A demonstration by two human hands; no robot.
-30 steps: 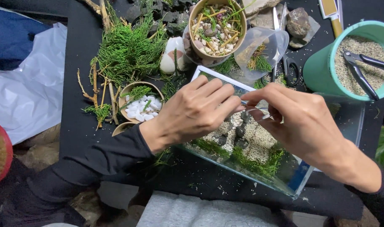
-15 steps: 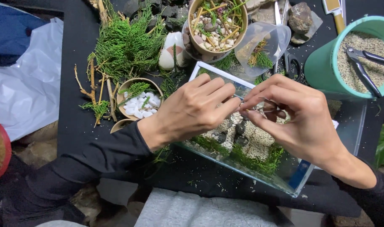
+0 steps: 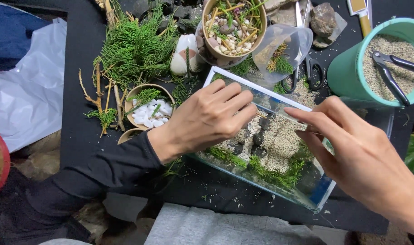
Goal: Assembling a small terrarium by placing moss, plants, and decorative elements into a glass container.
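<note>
Tank: glass tank [image 3: 315, 193] lay on the black table [image 3: 75, 113], its long axis running from upper left to lower right, with sand, white pebbles, dark stones and moss inside.
Left hand: left hand [image 3: 211, 119] hung over the tank's upper-left part, fingers curled loosely together, tips just above the strip of white pebbles [image 3: 251, 129]; whether they pinched anything could not be told.
Right hand: right hand [image 3: 358, 159] came in from the lower right, fingers drawn together near the tank's far rim, possibly on something thin, but that could not be told.
Direction: pebble strip lay just below and right of the left fingertips, and left of the right hand.
Nearer hand: left.
Nearby: small bowl of white pebbles [image 3: 150, 111] sat just left of the left wrist; 1 green bucket of sand [image 3: 352, 72] with pliers [image 3: 390, 72] stood at upper right.
</note>
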